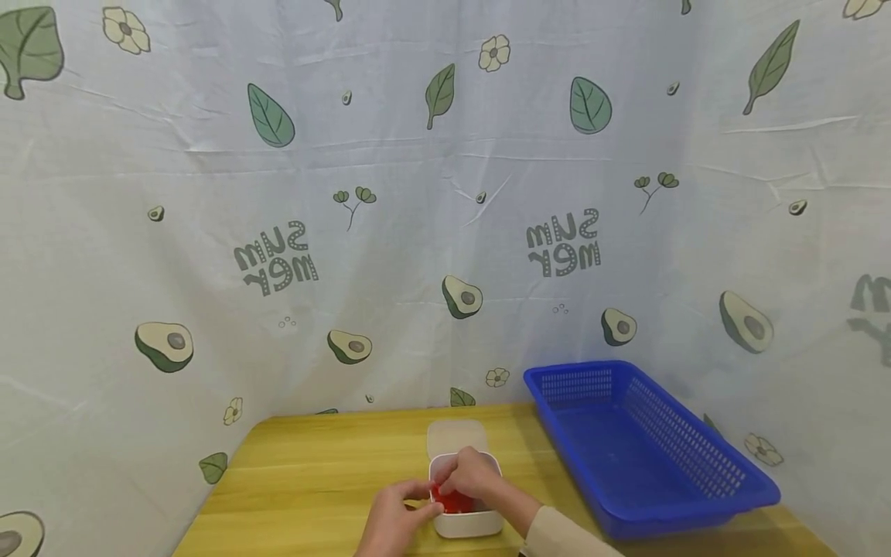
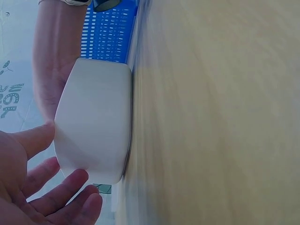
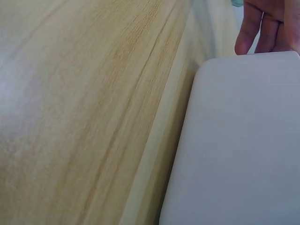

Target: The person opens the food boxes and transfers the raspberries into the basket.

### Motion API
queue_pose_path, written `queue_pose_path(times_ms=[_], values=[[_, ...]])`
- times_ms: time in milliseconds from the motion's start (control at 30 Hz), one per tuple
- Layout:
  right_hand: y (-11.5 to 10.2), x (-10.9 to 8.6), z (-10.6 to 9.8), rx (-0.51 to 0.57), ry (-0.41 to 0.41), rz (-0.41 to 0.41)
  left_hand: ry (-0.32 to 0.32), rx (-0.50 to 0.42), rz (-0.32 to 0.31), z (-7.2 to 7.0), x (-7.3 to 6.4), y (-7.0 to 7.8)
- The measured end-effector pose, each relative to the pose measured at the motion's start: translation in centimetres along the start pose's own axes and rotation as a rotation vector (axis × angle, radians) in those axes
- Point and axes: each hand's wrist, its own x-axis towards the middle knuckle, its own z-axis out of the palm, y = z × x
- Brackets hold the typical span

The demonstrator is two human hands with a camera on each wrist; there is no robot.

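A small white box [image 1: 469,527] stands on the table with its pale lid [image 1: 455,437] folded back behind it. Inside shows a bright red thing [image 1: 455,503], its kind not clear. My right hand [image 1: 476,473] reaches down into the box from the right, curled fingers pinching the red thing. At the box's left rim is my left hand [image 1: 394,514], thumb and forefinger close to the red thing. The left wrist view has the left fingers [image 2: 65,191] spread loosely against the box's end wall. The box hides the right fingertips there, and the right wrist view shows mainly its plain side [image 3: 239,140].
A large blue plastic basket [image 1: 626,456] with perforated sides stands right of the box, behind the right forearm. The yellow wood-grain table [image 1: 313,480] ends at the back against a white curtain [image 1: 390,255] printed with leaves and avocados.
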Motion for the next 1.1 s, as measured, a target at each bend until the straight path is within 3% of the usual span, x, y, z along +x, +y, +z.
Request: queue_pose_path(times_ms=[200, 567, 800, 1100], values=[[0.11, 0.17, 0.03, 0.001, 0.013, 0.020, 0.014, 0.024, -0.024, 0.08, 0.21, 0.28], [0.17, -0.31, 0.19, 0.010, 0.018, -0.024, 0.004, 0.019, 0.037, 0.10, 0.08, -0.17], [0.61, -0.46, 0.73, 0.014, 0.017, -0.015, -0.003, -0.001, 0.016, 0.22, -0.24, -0.40], [0.32, -0.23, 0.04, 0.024, 0.004, -0.048, 0.018, 0.011, 0.050, 0.24, 0.00, -0.29]])
